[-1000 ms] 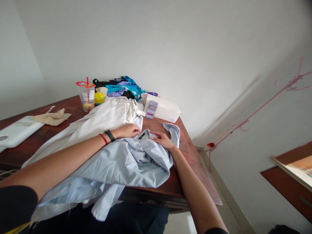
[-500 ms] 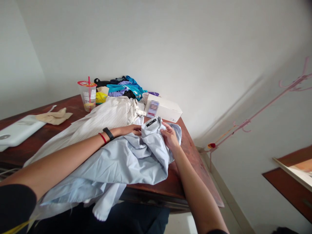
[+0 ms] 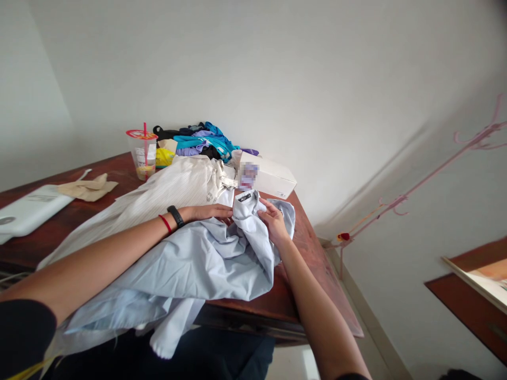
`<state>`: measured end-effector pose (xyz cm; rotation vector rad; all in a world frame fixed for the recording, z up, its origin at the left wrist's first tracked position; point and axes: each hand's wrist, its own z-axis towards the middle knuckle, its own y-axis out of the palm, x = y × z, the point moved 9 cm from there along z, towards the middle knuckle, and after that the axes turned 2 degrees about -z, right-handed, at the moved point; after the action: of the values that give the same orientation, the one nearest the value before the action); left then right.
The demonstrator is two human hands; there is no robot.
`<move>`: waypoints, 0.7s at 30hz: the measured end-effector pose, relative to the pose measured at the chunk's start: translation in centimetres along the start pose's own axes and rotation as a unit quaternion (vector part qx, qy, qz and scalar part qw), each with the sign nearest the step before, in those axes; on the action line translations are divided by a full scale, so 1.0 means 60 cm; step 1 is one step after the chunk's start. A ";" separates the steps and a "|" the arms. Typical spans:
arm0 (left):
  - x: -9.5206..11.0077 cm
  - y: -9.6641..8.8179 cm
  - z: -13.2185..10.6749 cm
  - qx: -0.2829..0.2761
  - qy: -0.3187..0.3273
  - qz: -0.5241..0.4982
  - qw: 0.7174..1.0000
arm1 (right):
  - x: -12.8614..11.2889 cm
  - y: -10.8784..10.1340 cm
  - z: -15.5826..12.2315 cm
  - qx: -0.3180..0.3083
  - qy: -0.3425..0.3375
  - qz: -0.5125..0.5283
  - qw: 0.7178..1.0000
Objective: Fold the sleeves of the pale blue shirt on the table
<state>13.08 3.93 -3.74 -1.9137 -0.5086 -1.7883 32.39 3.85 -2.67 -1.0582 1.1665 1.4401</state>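
Pale-blue shirt (image 3: 198, 264): collar (image 3: 246, 207) between left grip (image 3: 212, 212) and right grip (image 3: 273, 219).

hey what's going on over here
A person has a light blue cloth shirt bunched up on a reddish-brown wooden table. Their right hand pinches the shirt's raised collar, near its small black label. The left hand reaches to the collar's other side; its grip is unclear. A white striped garment lies just beyond the left forearm.
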 end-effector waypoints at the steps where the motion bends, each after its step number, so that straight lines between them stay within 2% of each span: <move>1: -0.002 -0.002 0.000 0.002 -0.005 0.001 1.000 | 0.001 0.000 0.001 -0.003 0.000 0.002 1.000; 8: 0.011 -0.013 -0.005 0.045 0.007 0.091 0.995 | 0.004 -0.002 0.004 -0.014 -0.008 -0.009 1.000; 12: 0.016 -0.017 -0.012 0.093 -0.017 0.092 0.991 | 0.002 0.001 0.005 -0.021 -0.015 0.007 1.000; 16: 0.017 -0.016 -0.011 0.100 -0.017 0.088 0.991 | -0.003 0.003 0.003 -0.025 -0.025 0.001 0.999; 21: 0.003 -0.031 -0.009 0.126 -0.027 0.106 0.986 | -0.007 0.002 -0.001 -0.014 -0.020 -0.021 0.999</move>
<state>11.59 5.16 -3.39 -1.7710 -0.5033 -1.4673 32.35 3.72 -2.23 -1.0626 1.0932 1.4416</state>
